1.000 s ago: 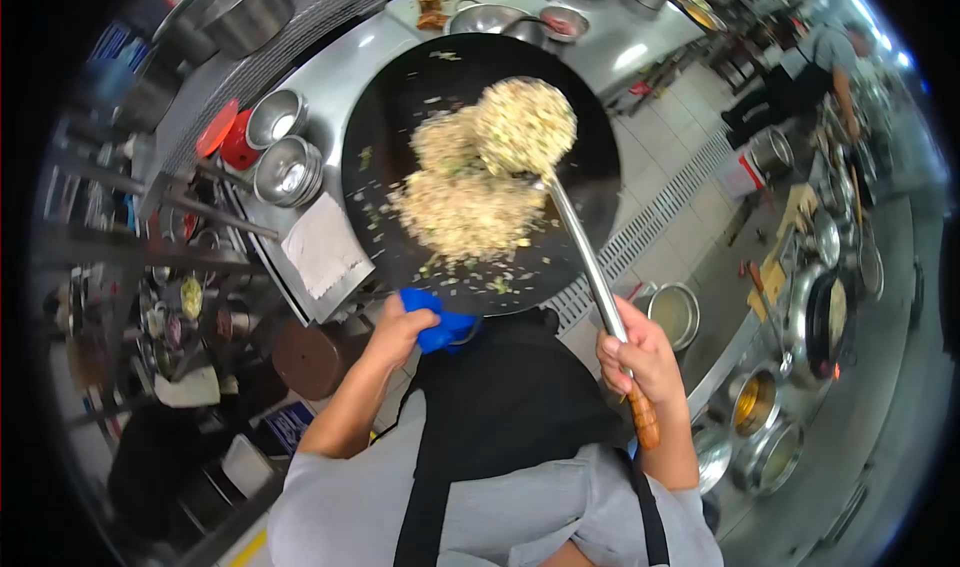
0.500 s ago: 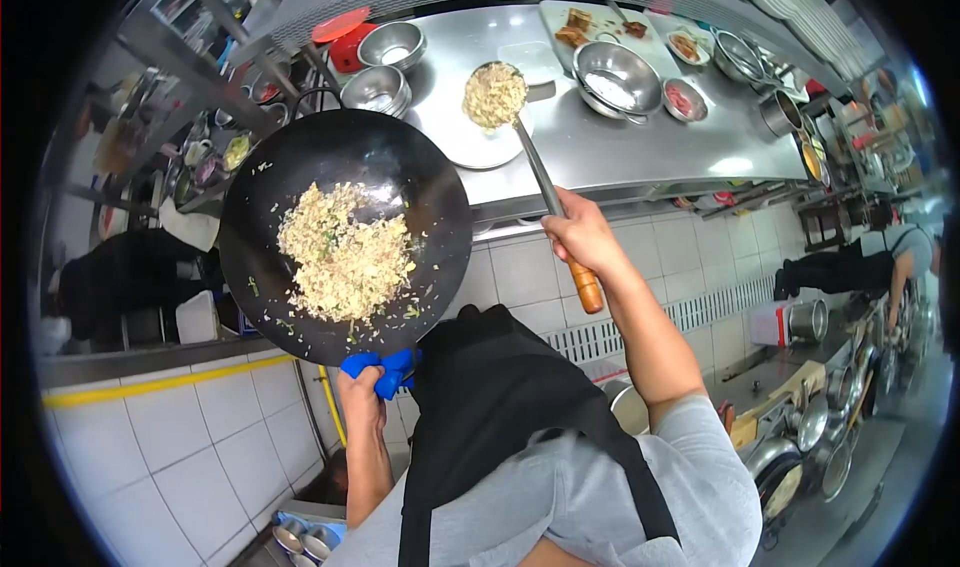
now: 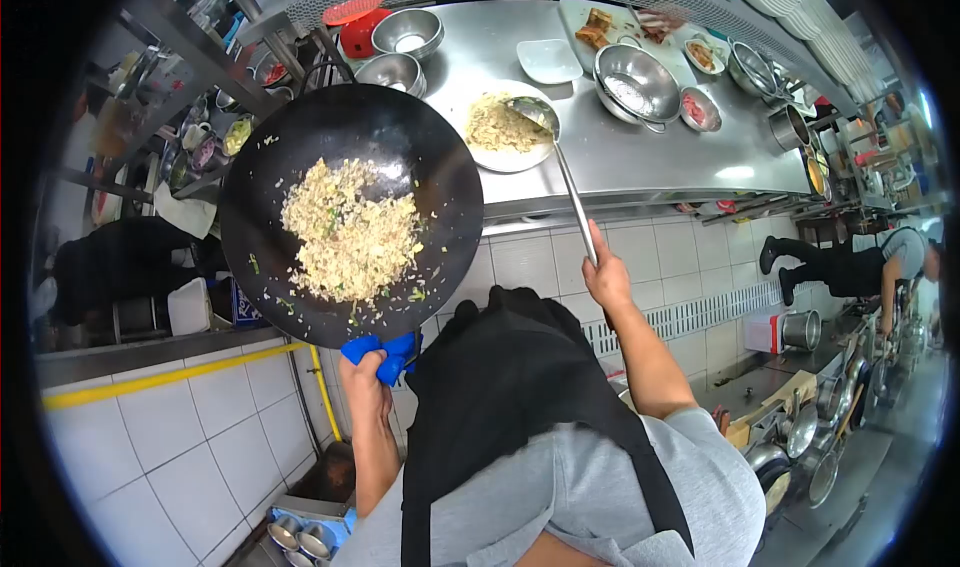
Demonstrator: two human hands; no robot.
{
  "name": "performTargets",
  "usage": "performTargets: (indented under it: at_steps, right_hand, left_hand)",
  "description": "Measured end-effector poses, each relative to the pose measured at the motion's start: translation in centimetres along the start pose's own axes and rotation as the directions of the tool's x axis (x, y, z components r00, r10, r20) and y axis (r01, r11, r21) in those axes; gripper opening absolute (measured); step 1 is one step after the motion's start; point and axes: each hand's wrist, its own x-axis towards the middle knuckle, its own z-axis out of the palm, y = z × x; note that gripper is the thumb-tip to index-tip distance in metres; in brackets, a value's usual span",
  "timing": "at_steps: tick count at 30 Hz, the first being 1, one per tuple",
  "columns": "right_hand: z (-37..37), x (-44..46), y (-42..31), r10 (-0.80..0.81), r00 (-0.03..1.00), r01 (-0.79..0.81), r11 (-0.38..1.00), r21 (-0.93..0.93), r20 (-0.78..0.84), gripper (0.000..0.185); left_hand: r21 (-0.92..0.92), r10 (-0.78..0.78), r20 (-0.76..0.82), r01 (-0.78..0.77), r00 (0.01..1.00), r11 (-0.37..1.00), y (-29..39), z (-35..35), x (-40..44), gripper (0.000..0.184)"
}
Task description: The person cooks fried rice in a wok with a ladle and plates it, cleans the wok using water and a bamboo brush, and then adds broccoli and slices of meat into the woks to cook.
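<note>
My left hand (image 3: pixel 367 375) is closed round a blue cloth (image 3: pixel 392 355) at the near edge of a black wok (image 3: pixel 430 257). Fried rice (image 3: pixel 350 237) lies in the middle of the wok. My right hand (image 3: pixel 608 279) grips the handle of a metal ladle (image 3: pixel 573 192). The ladle's bowl is tilted over a white plate (image 3: pixel 512 160), at the right side of a heap of rice on it. Part of that heap is hidden under the ladle.
On the steel counter (image 3: pixel 660 157) stand a square white dish (image 3: pixel 549 61), metal bowls (image 3: pixel 408 33), a colander (image 3: pixel 637 79) and a cutting board (image 3: pixel 576 13) with food. Another person (image 3: pixel 850 267) is at the far right, beside pans. A yellow pipe (image 3: pixel 170 375) runs at left.
The wok has swung left, beside the counter. My right hand has moved the full ladle over the plate and tipped it, and rice now lies on the plate.
</note>
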Motion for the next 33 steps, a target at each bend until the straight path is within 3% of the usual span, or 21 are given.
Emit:
performTargets:
  at_steps: [3, 7, 10, 13, 14, 17, 18, 19, 21, 23, 25, 27, 30, 33]
  right_hand:
    - [0.1, -2.1, 2.0, 0.021, 1.0, -0.021, 1.0, -0.022, 0.003, 0.081]
    - [-2.2, -3.3, 2.0, -0.126, 0.992, 0.126, 0.991, 0.049, -0.011, 0.073]
    - [-1.8, -2.6, 2.2, -0.309, 0.945, 0.321, 0.939, 0.121, -0.109, 0.068]
    - [-4.4, -1.3, -2.2, -0.194, 0.952, 0.052, 0.864, 0.501, 0.236, 0.068]
    - [-5.2, -1.0, -4.1, -0.192, 0.917, -0.034, 0.835, 0.549, 0.348, 0.069]
    - [-5.4, 0.6, -10.0, -0.281, 0.808, -0.087, 0.813, 0.576, 0.518, 0.071]
    - [-5.0, 1.1, -12.9, -0.273, 0.802, -0.012, 0.882, 0.471, 0.531, 0.072]
    - [-2.5, 2.3, -13.5, -0.377, 0.793, 0.172, 0.892, 0.418, 0.479, 0.072]
    - [-0.2, 2.8, -16.2, -0.43, 0.738, 0.335, 0.903, 0.27, 0.52, 0.073]
    - [-1.4, 1.5, -21.3, -0.324, 0.683, 0.333, 0.936, 0.116, 0.654, 0.072]
    - [-1.9, 1.0, -20.7, -0.486, 0.628, 0.546, 0.832, 0.101, 0.608, 0.077]
    - [-2.5, 1.5, -16.9, -0.697, 0.51, 0.763, 0.637, 0.109, 0.504, 0.081]
    - [-6.0, 2.5, -11.2, -0.689, 0.551, 0.801, 0.595, -0.066, 0.471, 0.071]
    - [-8.7, 3.0, -8.9, -0.536, 0.683, 0.65, 0.755, -0.079, 0.497, 0.061]
  left_hand:
    - [-0.001, 0.013, -0.012, -0.013, 1.0, 1.0, -1.2, -0.7, -0.2, 0.021]
    - [0.011, 0.069, -0.09, -0.068, 0.994, 0.998, -3.4, 0.2, -0.5, 0.02]
    - [0.049, 0.08, -0.108, -0.075, 0.991, 0.996, -4.6, 0.9, -0.7, 0.02]
    - [0.078, 0.093, -0.182, -0.08, 0.979, 0.994, -4.5, 2.2, -1.4, 0.02]
    - [0.063, 0.096, -0.191, -0.086, 0.977, 0.994, -4.6, 2.2, -1.2, 0.022]
    - [0.012, 0.047, -0.163, -0.045, 0.986, 0.999, -2.2, 3.4, -2.1, 0.027]
    - [-0.005, 0.014, -0.137, -0.015, 0.99, 1.0, -1.5, 3.8, -2.5, 0.028]
    - [0.007, 0.032, -0.17, -0.031, 0.985, 0.999, -1.3, 4.1, -2.6, 0.028]
    - [0.021, 0.072, -0.238, -0.069, 0.968, 0.997, -1.4, 4.7, -2.9, 0.029]
    - [-0.031, 0.037, -0.238, -0.045, 0.971, 0.998, -1.9, 4.7, -3.1, 0.024]
    - [-0.028, 0.067, -0.247, -0.077, 0.967, 0.997, -2.8, 4.7, -2.8, 0.021]
    - [-0.069, 0.076, -0.277, -0.099, 0.958, 0.993, -3.0, 4.8, -2.7, 0.019]
    - [-0.116, 0.043, -0.288, -0.08, 0.957, 0.99, -2.7, 5.4, -2.8, 0.019]
    - [-0.113, 0.088, -0.334, -0.132, 0.939, 0.985, -3.5, 6.4, -1.8, 0.024]
